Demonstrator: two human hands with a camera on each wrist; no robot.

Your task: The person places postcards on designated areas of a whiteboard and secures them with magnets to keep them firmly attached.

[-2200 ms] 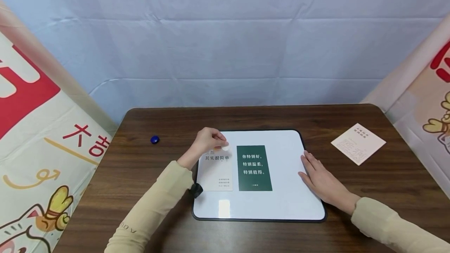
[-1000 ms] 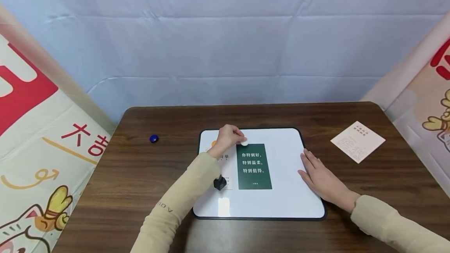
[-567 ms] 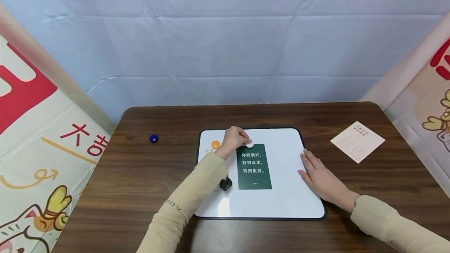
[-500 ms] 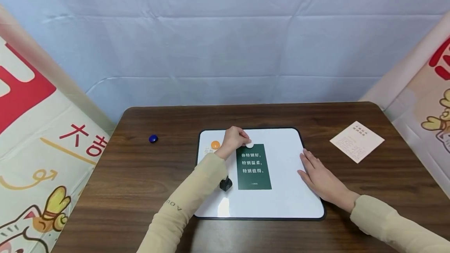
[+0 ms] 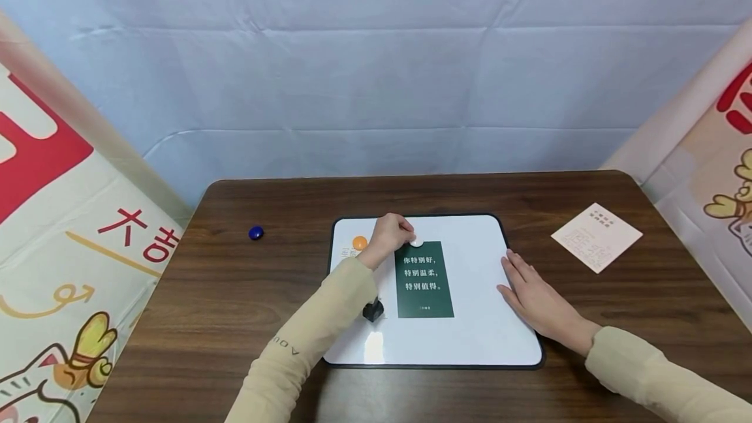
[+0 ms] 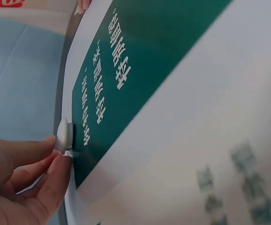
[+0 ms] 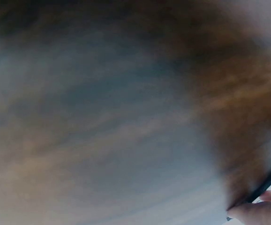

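In the head view my left hand (image 5: 389, 234) is beside a round white magnet (image 5: 416, 241), which sits on the top left part of a green card (image 5: 425, 292) with white writing. In the left wrist view the fingertips (image 6: 49, 141) lie at the edge of the magnet (image 6: 65, 135), no longer wrapped around it. The card lies on a black-framed whiteboard (image 5: 476, 338). My right hand (image 5: 539, 299) rests with straight fingers on the board's right edge. An orange magnet (image 5: 360, 243) sits at the top of a white card, largely hidden by my left arm.
A dark blue magnet (image 5: 255, 232) lies on the brown wooden table (image 5: 247, 305) at the left. At the right lies a pale pink card (image 5: 596, 237), turned at an angle. A pale blue cloth (image 5: 376, 83) hangs behind the table.
My left hand has carried the white magnet rightward from over the white card to the green card's top. Its fingers have just drawn slightly back from the magnet. The right hand stays put.
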